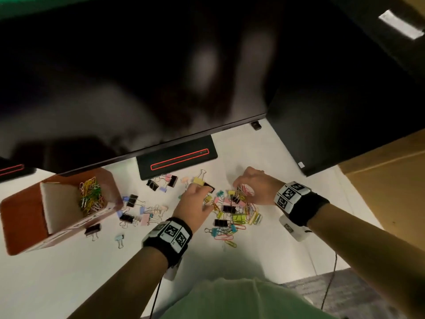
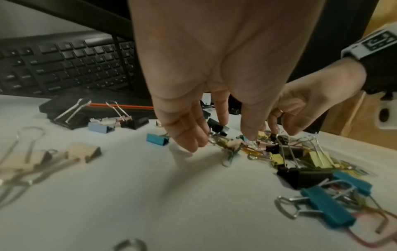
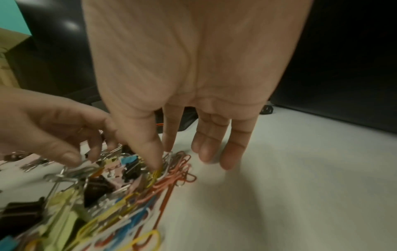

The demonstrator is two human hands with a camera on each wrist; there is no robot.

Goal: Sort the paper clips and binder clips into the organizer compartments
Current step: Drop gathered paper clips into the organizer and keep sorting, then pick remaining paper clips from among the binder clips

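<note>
A mixed pile of coloured paper clips and binder clips [image 1: 230, 214] lies on the white desk [image 1: 69, 272], and both hands reach down into it. My left hand [image 1: 205, 192] has its thumb and index finger around a small black binder clip [image 2: 217, 127] at the pile's far left edge. My right hand [image 1: 239, 192] pinches pink and yellow paper clips [image 3: 171, 176] between its thumb [image 3: 153, 159] and index finger at the pile's far right. The red-brown organizer [image 1: 25, 217] stands at the left. One of its compartments holds paper clips [image 1: 90, 196]; the nearer one looks empty.
More binder clips [image 1: 142, 209] lie scattered between organizer and pile. A dark monitor [image 1: 138, 77] overhangs the desk, its stand base [image 1: 177, 157] just behind the clips. A keyboard [image 2: 64, 64] sits behind. A black computer case [image 1: 345, 111] and cardboard [image 1: 391, 185] close off the right.
</note>
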